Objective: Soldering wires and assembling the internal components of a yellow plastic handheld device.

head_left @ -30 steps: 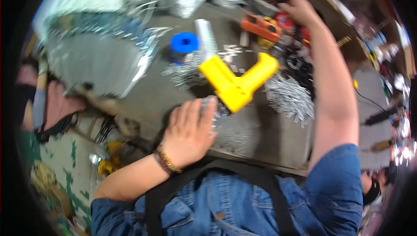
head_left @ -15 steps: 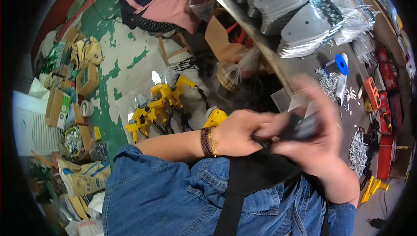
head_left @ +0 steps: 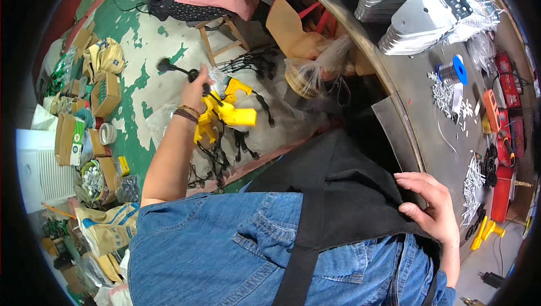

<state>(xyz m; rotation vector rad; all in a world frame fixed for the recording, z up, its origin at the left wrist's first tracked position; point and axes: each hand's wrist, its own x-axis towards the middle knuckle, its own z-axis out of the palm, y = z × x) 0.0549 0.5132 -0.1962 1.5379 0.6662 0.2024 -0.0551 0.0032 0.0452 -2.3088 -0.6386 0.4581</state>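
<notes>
Over the floor on the left, my left hand (head_left: 196,91) is closed round a black cord (head_left: 179,69), whose dark plug-like end sticks out past my fingers. A yellow pistol-shaped tool (head_left: 238,115) is just below that hand; whether it joins the held cord I cannot tell. More yellow tools (head_left: 205,129) with black cords lie about it, partly hidden by my hand. My right hand (head_left: 433,203) holds nothing, its fingers apart, beside the black apron (head_left: 344,199) on my lap and close to the workbench edge.
On the metal workbench (head_left: 420,72) at right stand stacked metal plates (head_left: 417,18), a blue wire spool (head_left: 454,71), loose rivets (head_left: 472,187) and an orange tool (head_left: 491,111). A cardboard box (head_left: 284,21) and wooden stool (head_left: 230,47) stand ahead. Boxes and sacks (head_left: 110,228) line the left.
My hands were together over my lap on a blurred dark object. They have parted: the left reached out left to the yellow tools, and the right opened beside the apron.
</notes>
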